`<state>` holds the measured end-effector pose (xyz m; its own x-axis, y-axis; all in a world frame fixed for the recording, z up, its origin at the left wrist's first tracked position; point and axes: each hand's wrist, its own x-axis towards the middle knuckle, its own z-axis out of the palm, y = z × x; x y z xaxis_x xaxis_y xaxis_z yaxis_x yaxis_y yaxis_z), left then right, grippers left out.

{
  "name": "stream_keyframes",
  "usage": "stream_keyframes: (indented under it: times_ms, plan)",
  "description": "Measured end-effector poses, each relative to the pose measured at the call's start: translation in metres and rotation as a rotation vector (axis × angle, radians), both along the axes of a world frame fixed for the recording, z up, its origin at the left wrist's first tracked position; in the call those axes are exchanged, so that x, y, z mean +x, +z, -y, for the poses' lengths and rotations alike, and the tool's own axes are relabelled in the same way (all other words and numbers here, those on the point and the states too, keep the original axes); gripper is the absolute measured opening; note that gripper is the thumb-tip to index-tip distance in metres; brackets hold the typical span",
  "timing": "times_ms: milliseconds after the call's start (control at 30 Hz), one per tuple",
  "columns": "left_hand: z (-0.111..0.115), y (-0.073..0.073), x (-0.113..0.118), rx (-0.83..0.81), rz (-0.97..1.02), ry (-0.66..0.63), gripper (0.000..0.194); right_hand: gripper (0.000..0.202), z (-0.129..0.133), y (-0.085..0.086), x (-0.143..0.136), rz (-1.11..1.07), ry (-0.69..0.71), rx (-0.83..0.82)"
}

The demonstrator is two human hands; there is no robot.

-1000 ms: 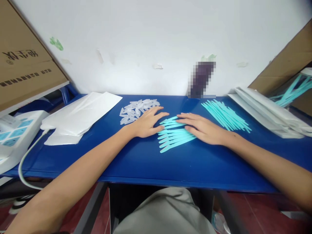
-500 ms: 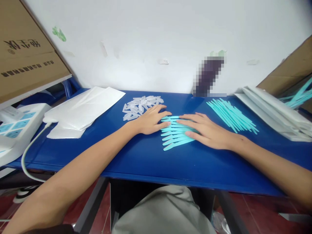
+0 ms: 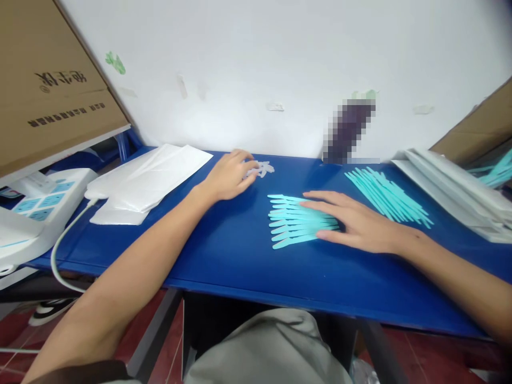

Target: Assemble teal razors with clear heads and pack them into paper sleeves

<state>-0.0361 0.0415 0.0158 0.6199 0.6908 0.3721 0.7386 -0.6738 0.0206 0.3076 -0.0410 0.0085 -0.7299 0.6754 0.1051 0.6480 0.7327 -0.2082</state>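
Observation:
My left hand (image 3: 231, 175) lies over the heap of small translucent pieces (image 3: 264, 169) near the wall, its fingers apart and curved down; most of the heap is hidden under it. Several turquoise sticks (image 3: 282, 243) are laid side by side in a fanned row at the middle of the blue table. Over their right ends rests my right hand (image 3: 348, 218), fingers spread. Farther right lies a second, looser bunch of turquoise sticks (image 3: 388, 196).
White bags (image 3: 148, 176) lie at the left beside a power strip (image 3: 60, 208) with a cable (image 3: 56, 256). A cardboard box (image 3: 60, 90) stands at the back left. Folded pale packaging (image 3: 452, 192) is at the right. A white wall (image 3: 240, 69) closes off the back.
My left hand has left the row of sticks and moved left and back onto the translucent pieces. My right hand stays over the sticks. The view has shifted slightly.

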Motion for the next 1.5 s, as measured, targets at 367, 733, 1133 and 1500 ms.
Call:
stream_keyframes:
  times_ms: [367, 733, 1133, 1500]
  plan:
    - [-0.017, -0.009, -0.034, -0.214, -0.025, 0.162, 0.06, 0.068, 0.003, -0.007, -0.012, 0.07, -0.079, -0.06]
    - [0.006, -0.004, 0.004, -0.092, -0.234, 0.087, 0.044, 0.068, 0.001, -0.01, -0.011, 0.051, -0.156, 0.035]
    - [0.005, -0.011, 0.015, 0.064, -0.089, -0.028, 0.044, 0.031, -0.002, -0.012, -0.009, -0.132, -0.026, 0.188]
    - [0.018, -0.008, 0.04, -0.62, 1.123, -0.197, 0.025, 0.019, 0.008, -0.002, -0.012, -0.364, -0.103, 0.185]
